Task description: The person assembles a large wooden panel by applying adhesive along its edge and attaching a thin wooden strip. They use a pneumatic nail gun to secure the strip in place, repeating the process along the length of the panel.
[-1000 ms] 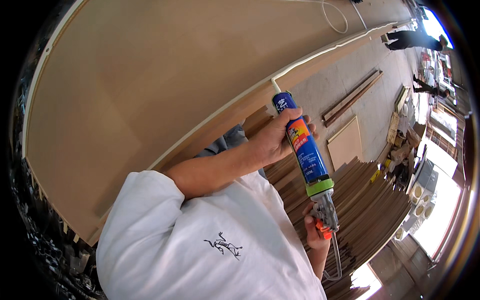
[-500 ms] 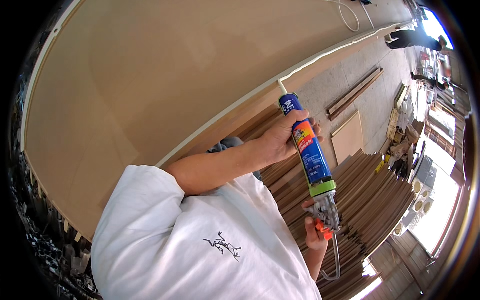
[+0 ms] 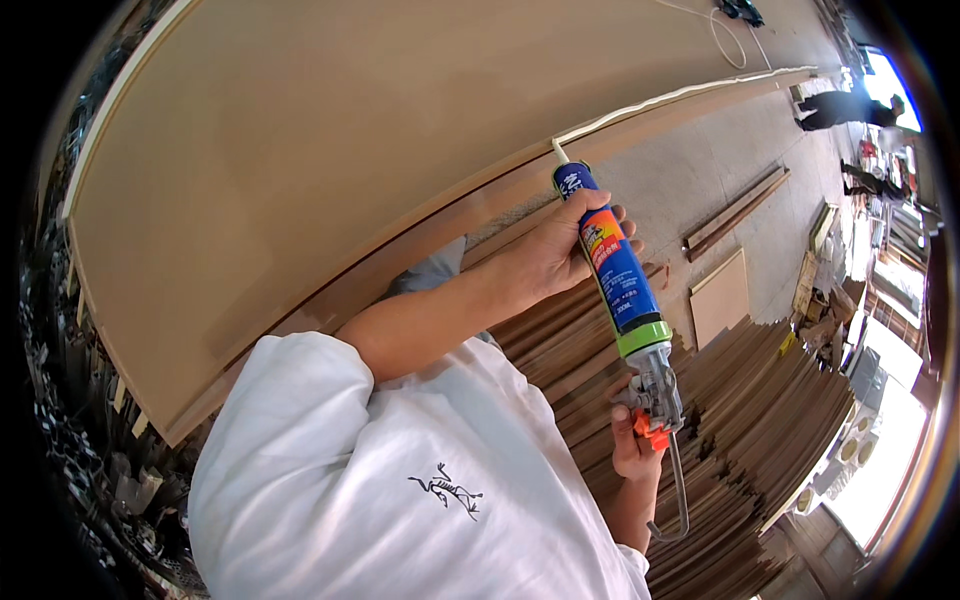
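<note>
A caulking gun (image 3: 655,385) with a blue cartridge (image 3: 630,285) slants across the middle. My left hand (image 3: 560,245) is wrapped round the upper part of the cartridge. Lower down, my right hand (image 3: 632,452) grips the gun by its orange trigger area, with some fingers hidden behind it. The pale nozzle (image 3: 560,152) meets the edge of a large tan board (image 3: 350,130). From the nozzle tip, a white bead (image 3: 660,100) runs along that edge toward the far right. A bent metal rod (image 3: 683,490) sticks out of the gun's rear end.
Long brown strips (image 3: 740,420) are stacked at the right. Beyond them, a tan panel (image 3: 718,298) and a narrow beam (image 3: 735,215) lie on the grey floor. A white cable (image 3: 735,50) rests on the board. Two people (image 3: 850,108) stand in the background.
The nozzle has shifted a little along the board edge, away from the far end, and the bead behind it is longer. The view has tilted slightly. Both hands keep their hold.
</note>
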`<state>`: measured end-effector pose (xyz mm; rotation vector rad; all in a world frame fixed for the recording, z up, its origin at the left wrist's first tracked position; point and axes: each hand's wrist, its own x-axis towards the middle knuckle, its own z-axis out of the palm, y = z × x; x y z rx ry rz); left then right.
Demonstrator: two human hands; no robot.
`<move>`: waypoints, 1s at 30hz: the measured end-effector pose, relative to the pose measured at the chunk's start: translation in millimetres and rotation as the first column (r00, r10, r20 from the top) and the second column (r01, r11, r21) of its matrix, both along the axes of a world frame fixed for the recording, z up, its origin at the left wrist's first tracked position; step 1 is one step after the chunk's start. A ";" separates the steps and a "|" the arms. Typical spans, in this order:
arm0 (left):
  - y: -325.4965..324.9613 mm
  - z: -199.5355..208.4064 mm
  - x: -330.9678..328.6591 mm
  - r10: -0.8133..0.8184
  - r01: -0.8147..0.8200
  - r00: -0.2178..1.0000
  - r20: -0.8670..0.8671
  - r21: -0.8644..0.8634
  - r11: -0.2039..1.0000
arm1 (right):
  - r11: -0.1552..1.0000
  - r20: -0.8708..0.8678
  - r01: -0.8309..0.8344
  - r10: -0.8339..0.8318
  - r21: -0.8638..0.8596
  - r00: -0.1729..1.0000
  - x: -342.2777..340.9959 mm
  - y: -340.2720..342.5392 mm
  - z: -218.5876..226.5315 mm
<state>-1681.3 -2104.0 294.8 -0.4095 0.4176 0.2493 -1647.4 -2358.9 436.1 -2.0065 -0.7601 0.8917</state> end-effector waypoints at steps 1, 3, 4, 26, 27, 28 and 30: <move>-0.8 -0.6 -4.2 0.015 -0.015 1.000 -0.008 0.022 1.000 | 0.999 0.011 -0.017 0.017 0.035 1.000 -3.4 3.4 -0.9; -2.4 -3.6 -12.7 0.040 -0.039 0.999 -0.023 0.036 0.999 | 0.996 0.010 -0.089 0.089 0.014 0.996 -4.9 -10.4 -10.8; -3.0 -6.1 -16.6 0.048 -0.047 0.998 -0.032 0.027 0.999 | 0.992 0.012 -0.124 0.124 0.002 0.992 -5.2 -13.5 -13.1; -40.4 15.5 -193.0 0.089 -0.093 0.994 -0.063 -0.056 0.994 | 0.994 0.054 -0.110 0.111 -0.026 0.992 -158.5 -20.5 21.2; -42.6 16.1 -199.0 0.092 -0.096 0.994 -0.054 -0.062 0.993 | 0.995 0.050 -0.104 0.105 -0.010 0.993 -164.4 -20.7 21.6; -44.9 16.6 -204.9 0.095 -0.098 0.994 -0.045 -0.068 0.993 | 0.995 0.046 -0.098 0.098 0.005 0.994 -169.7 -21.5 22.8; -49.2 18.9 -219.3 0.099 -0.102 0.994 -0.040 -0.073 0.992 | 0.993 0.027 -0.104 0.106 -0.061 0.994 -180.6 -29.0 28.8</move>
